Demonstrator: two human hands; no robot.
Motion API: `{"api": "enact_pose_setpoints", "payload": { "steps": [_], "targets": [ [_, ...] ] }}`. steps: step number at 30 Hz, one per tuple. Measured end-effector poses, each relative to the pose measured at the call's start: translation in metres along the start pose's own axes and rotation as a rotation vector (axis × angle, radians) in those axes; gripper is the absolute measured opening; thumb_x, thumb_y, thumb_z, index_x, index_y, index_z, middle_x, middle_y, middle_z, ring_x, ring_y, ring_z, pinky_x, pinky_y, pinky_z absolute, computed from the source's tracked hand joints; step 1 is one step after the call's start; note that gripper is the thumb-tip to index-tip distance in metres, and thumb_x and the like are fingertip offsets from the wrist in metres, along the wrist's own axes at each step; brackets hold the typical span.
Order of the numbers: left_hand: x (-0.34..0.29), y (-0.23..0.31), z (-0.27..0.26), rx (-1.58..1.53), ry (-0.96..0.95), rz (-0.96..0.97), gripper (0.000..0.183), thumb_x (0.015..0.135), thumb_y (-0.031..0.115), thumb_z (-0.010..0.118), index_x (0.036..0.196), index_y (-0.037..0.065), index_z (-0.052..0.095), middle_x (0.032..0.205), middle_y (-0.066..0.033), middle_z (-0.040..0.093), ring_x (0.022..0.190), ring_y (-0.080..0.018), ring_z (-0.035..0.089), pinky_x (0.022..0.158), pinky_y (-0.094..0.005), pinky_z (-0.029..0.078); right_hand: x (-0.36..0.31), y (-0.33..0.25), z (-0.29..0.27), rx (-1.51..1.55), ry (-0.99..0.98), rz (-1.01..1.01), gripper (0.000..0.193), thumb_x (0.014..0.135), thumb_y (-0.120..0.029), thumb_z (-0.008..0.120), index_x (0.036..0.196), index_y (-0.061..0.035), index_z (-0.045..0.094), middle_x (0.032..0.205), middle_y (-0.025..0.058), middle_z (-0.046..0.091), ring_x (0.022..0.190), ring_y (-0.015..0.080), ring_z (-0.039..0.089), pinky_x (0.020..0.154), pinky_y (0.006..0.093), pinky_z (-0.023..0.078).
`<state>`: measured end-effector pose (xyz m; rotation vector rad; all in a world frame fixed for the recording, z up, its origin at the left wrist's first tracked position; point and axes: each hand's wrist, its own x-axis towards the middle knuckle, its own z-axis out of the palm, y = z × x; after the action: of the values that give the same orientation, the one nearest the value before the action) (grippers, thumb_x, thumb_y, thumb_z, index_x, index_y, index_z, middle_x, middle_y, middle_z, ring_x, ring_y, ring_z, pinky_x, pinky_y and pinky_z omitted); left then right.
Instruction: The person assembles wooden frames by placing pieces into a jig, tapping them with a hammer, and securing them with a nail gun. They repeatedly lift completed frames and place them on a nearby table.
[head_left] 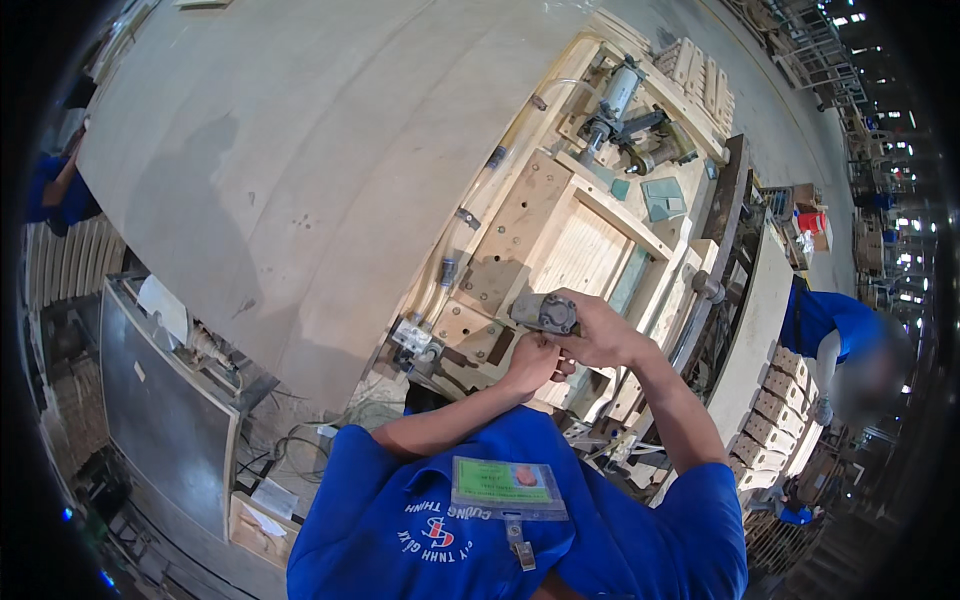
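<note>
My right hand (597, 333) is wrapped round a worn grey-green hand tool, probably an air tool (545, 313), with a round bolted end cap. My left hand (533, 364) is closed just below it, close against the fingers of the right. Whatever the left fingers pinch is hidden. Both hands are above the near end of a wooden jig (515, 222), which has drilled boards and light wooden rails. A pale wooden panel (580, 250) lies inside the frame of the jig.
Air cylinders (620, 92) are mounted at the jig's far end, and a valve with fittings (412, 336) at its near left. A large grey board (330, 150) spreads to the left. On the right, a co-worker in blue (835, 325) bends beside stacked drilled wooden parts (775, 420).
</note>
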<state>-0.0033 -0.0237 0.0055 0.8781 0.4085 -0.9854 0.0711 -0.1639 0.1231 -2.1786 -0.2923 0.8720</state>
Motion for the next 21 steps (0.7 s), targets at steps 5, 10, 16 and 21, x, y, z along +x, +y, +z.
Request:
{"api": "enact_pose_setpoints", "payload": {
  "steps": [5, 10, 16, 21],
  "targets": [
    [-0.011, 0.007, -0.004, 0.008, -0.003, 0.025, 0.028, 0.114, 0.02, 0.048, 0.112, -0.001, 0.067, 0.095, -0.0106, 0.073, 0.071, -0.0173, 0.072, 0.056, -0.0309, 0.057, 0.005, -0.005, 0.009, -0.025, 0.02, -0.068, 0.04, 0.091, -0.007, 0.077, 0.128, -0.0015, 0.063, 0.112, 0.0185, 0.075, 0.108, 0.0341, 0.074, 0.095, 0.0427, 0.057],
    [-0.009, 0.009, -0.011, 0.061, -0.076, 0.001, 0.027, 0.112, 0.015, 0.046, 0.128, 0.0, 0.062, 0.11, -0.0124, 0.075, 0.085, -0.0213, 0.078, 0.058, -0.0304, 0.056, 0.009, -0.014, 0.01, -0.085, -0.013, -0.018, 0.042, 0.092, -0.01, 0.076, 0.131, -0.0023, 0.062, 0.115, 0.0215, 0.074, 0.111, 0.0392, 0.073, 0.098, 0.0443, 0.057],
    [-0.013, 0.016, -0.008, 0.096, -0.058, 0.002, 0.023, 0.112, 0.017, 0.051, 0.126, 0.002, 0.063, 0.104, -0.0091, 0.075, 0.082, -0.0176, 0.076, 0.055, -0.03, 0.053, 0.009, -0.017, 0.011, -0.166, -0.049, -0.007, 0.045, 0.093, -0.012, 0.074, 0.135, -0.0034, 0.059, 0.115, 0.0243, 0.074, 0.113, 0.0448, 0.072, 0.098, 0.0485, 0.057],
    [-0.016, 0.013, -0.009, 0.176, -0.029, 0.071, 0.022, 0.112, 0.023, 0.055, 0.118, 0.004, 0.064, 0.097, -0.0068, 0.071, 0.075, -0.0143, 0.071, 0.056, -0.0305, 0.054, 0.007, -0.024, 0.013, -0.199, -0.081, 0.051, 0.043, 0.098, -0.016, 0.071, 0.137, -0.004, 0.055, 0.111, 0.0239, 0.075, 0.109, 0.046, 0.072, 0.095, 0.0482, 0.057]
  ]
}}
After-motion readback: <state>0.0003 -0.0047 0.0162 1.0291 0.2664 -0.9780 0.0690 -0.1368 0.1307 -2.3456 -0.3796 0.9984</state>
